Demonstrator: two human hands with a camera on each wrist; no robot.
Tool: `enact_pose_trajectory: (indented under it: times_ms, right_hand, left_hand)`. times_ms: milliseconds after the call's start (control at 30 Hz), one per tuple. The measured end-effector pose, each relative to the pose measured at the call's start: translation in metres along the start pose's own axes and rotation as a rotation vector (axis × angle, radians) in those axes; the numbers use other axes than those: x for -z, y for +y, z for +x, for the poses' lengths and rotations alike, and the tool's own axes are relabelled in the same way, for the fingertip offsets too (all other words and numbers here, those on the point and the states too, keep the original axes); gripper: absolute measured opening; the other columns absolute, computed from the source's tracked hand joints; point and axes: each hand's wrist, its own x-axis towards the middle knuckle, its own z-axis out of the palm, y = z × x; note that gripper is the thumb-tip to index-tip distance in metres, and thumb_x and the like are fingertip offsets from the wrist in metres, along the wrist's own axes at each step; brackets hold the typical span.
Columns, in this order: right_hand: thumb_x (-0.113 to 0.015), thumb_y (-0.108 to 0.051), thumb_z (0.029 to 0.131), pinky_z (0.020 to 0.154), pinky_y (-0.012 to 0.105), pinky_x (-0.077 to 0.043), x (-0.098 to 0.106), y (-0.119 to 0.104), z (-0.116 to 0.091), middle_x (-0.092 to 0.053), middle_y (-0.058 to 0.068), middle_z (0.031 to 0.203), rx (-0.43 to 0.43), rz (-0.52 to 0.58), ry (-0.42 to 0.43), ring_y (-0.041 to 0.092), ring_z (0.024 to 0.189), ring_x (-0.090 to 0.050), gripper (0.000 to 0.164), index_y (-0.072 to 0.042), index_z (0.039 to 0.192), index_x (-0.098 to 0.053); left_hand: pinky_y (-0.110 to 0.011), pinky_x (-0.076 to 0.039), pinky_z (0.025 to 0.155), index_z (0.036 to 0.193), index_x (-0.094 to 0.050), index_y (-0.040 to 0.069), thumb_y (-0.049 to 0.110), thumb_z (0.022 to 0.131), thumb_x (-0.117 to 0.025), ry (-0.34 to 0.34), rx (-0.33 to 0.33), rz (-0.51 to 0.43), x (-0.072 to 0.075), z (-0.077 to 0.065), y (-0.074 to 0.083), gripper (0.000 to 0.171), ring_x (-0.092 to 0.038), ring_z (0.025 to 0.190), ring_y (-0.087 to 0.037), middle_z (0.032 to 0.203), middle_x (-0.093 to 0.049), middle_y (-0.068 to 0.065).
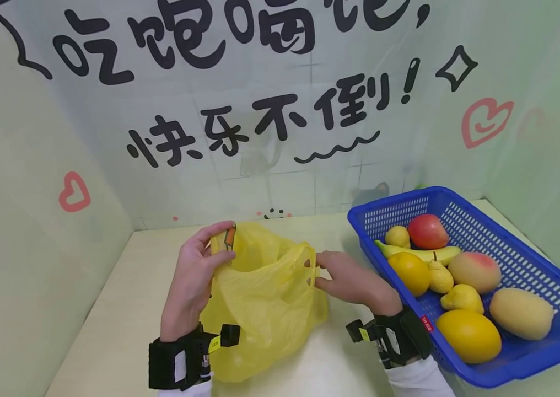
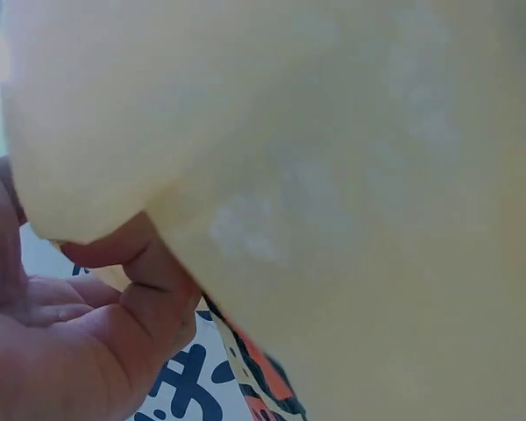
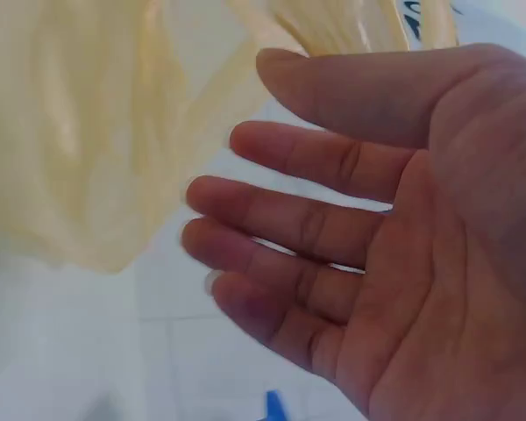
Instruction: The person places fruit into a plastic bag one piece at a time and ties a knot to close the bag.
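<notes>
A yellow plastic bag (image 1: 265, 298) lies crumpled on the table between my hands. My left hand (image 1: 195, 275) pinches the bag's left handle near the rim, thumb and fingers curled on the plastic; in the left wrist view the bag (image 2: 351, 175) fills the frame beside my fingers (image 2: 149, 289). My right hand (image 1: 349, 278) is open, its straight fingers reaching to the bag's right handle hole. The right wrist view shows that hand (image 3: 351, 237) spread and holding nothing, the bag (image 3: 96, 132) just beyond the fingertips.
A blue plastic basket (image 1: 513, 259) stands at the right, holding several fruits: an apple (image 1: 427, 231), a banana (image 1: 421, 253), oranges, pears, a peach and a mango (image 1: 520, 313). Walls with printed lettering close in at the back and left.
</notes>
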Motion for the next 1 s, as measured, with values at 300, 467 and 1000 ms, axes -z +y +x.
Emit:
enact_pose_trajectory:
  times_ms: [300, 467, 1000]
  right_hand:
    - [-0.063, -0.026, 0.095, 0.096, 0.047, -0.054, 0.058, -0.029, 0.015, -0.067, 0.014, 0.124, -0.098, -0.112, 0.012, 0.032, 0.114, -0.062, 0.037, -0.007, 0.126, -0.060]
    - [-0.062, -0.027, 0.094, 0.093, 0.046, -0.055, 0.091, -0.024, 0.006, -0.064, 0.018, 0.128, -0.196, -0.130, -0.050, 0.034, 0.118, -0.060, 0.043, -0.006, 0.132, -0.057]
    - [-0.067, -0.033, 0.090, 0.091, 0.056, -0.052, 0.139, 0.052, -0.022, -0.057, 0.029, 0.130, -0.418, -0.219, -0.116, 0.043, 0.114, -0.056, 0.060, 0.004, 0.134, -0.052]
  left_hand:
    - [-0.021, -0.055, 0.087, 0.144, -0.040, 0.003, -0.013, 0.084, -0.049, -0.078, -0.022, 0.086, 0.000, -0.002, 0.002, 0.063, -0.056, 0.109, -0.019, 0.139, -0.042, -0.022]
    - [-0.021, -0.055, 0.088, 0.144, -0.040, 0.002, -0.013, 0.083, -0.048, -0.115, -0.032, 0.087, -0.004, -0.001, -0.001, 0.063, -0.053, 0.111, -0.022, 0.139, -0.042, -0.023]
    - [-0.019, -0.054, 0.089, 0.143, -0.041, 0.002, -0.012, 0.083, -0.048, -0.120, -0.031, 0.096, -0.002, -0.002, -0.001, 0.062, -0.050, 0.116, -0.027, 0.140, -0.042, -0.022]
